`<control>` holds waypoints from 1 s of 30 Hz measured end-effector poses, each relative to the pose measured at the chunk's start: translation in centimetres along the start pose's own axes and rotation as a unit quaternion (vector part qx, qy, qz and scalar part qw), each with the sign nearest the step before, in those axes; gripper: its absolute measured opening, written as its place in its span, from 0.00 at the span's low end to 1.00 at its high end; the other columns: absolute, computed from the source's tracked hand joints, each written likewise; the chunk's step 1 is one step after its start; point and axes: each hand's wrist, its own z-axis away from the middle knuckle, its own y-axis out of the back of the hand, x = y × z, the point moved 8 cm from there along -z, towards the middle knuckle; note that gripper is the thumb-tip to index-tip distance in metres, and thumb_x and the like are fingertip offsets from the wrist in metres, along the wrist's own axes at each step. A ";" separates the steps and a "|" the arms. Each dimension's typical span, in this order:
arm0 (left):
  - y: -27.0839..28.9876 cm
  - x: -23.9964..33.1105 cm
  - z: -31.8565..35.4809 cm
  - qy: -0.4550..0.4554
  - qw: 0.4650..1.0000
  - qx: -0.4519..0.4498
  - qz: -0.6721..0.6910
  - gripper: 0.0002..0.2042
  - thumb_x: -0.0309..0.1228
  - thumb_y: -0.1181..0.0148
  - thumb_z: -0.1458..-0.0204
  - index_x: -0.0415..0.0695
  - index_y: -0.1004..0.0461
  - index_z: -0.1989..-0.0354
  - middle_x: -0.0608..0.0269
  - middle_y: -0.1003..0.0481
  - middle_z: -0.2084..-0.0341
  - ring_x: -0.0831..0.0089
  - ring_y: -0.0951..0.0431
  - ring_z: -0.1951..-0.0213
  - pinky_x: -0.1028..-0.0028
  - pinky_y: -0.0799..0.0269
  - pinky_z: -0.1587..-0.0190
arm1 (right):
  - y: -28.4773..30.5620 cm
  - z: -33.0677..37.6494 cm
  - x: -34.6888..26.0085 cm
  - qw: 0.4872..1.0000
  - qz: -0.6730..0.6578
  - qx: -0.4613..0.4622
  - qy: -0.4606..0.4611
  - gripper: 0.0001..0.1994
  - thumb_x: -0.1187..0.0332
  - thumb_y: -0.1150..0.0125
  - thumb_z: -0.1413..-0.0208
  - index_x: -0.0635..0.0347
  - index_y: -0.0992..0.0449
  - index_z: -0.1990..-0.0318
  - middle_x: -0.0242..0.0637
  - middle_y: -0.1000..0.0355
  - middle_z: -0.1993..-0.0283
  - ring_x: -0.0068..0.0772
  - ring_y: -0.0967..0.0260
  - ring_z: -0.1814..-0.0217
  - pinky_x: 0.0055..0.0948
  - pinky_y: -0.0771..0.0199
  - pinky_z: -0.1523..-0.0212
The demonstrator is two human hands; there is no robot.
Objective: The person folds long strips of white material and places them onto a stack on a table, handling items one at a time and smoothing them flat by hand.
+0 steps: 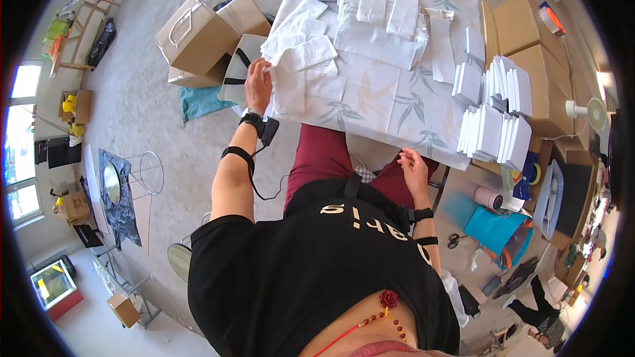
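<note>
Left hand (258,84) is reaching out to the near-left corner of the tabletop (397,102), fingers curled down onto the edge of the loose white sheets (297,69) lying there; I am reading it as pinching or pressing the outermost sheet, though I cannot tell whether it is truly gripping. Right hand (414,169) is hanging half open below the tabletop's near edge, over my lap, holding nothing.

From where I am watching, the main risk is sitting at that corner. The sheets are overlapping each other loosely and some are overhanging the tabletop's left rim, so a pull on one could be dragging its neighbours along and tipping them off toward the brown bags (198,36) on the floor left of the tabletop. With only one hand engaged, nothing is pinning the rest of the pile. The cloth (403,96) covering the tabletop is draping loose too; a tug could be shifting it, and the upright white stacks (493,129) at the tabletop's right end look ready to topple.
</note>
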 end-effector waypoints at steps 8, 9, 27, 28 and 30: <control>2.2 7.5 -8.8 -0.049 0.996 -0.068 -0.023 0.07 0.27 0.43 0.41 0.38 0.25 0.57 0.38 0.23 0.70 0.38 0.22 0.64 0.50 0.28 0.64 | 0.7 -0.3 0.0 0.999 -0.038 0.008 0.005 0.13 0.74 0.43 0.34 0.67 0.25 0.44 0.42 0.21 0.52 0.27 0.20 0.56 0.24 0.21 0.54; 2.4 9.6 -10.1 -0.066 0.994 -0.087 -0.030 0.07 0.27 0.42 0.42 0.38 0.25 0.57 0.38 0.23 0.71 0.37 0.23 0.65 0.50 0.28 0.64 | 0.8 -0.2 0.1 0.999 -0.042 0.011 0.009 0.13 0.74 0.43 0.34 0.67 0.25 0.44 0.42 0.21 0.52 0.27 0.20 0.56 0.24 0.21 0.54; -25.1 17.4 3.4 0.191 0.890 -0.323 0.258 0.13 0.34 0.35 0.46 0.34 0.21 0.62 0.51 0.19 0.73 0.65 0.20 0.70 0.63 0.28 0.65 | 3.5 -0.9 -0.3 0.995 -0.065 0.068 0.042 0.11 0.71 0.40 0.35 0.64 0.23 0.49 0.44 0.20 0.60 0.34 0.19 0.59 0.30 0.20 0.57; -26.6 15.4 4.8 0.208 0.895 -0.336 0.206 0.14 0.34 0.35 0.46 0.33 0.21 0.61 0.51 0.19 0.72 0.66 0.20 0.69 0.64 0.27 0.64 | 3.5 -1.2 -0.2 0.995 -0.059 0.068 0.041 0.11 0.71 0.40 0.36 0.64 0.23 0.49 0.45 0.20 0.59 0.36 0.19 0.59 0.31 0.20 0.56; -27.4 14.5 6.4 0.219 0.898 -0.310 0.221 0.14 0.33 0.35 0.47 0.34 0.20 0.60 0.51 0.18 0.71 0.66 0.19 0.68 0.65 0.26 0.63 | 4.0 -1.8 0.1 0.995 -0.040 0.084 0.046 0.11 0.72 0.40 0.37 0.65 0.24 0.50 0.47 0.20 0.59 0.39 0.19 0.59 0.33 0.21 0.56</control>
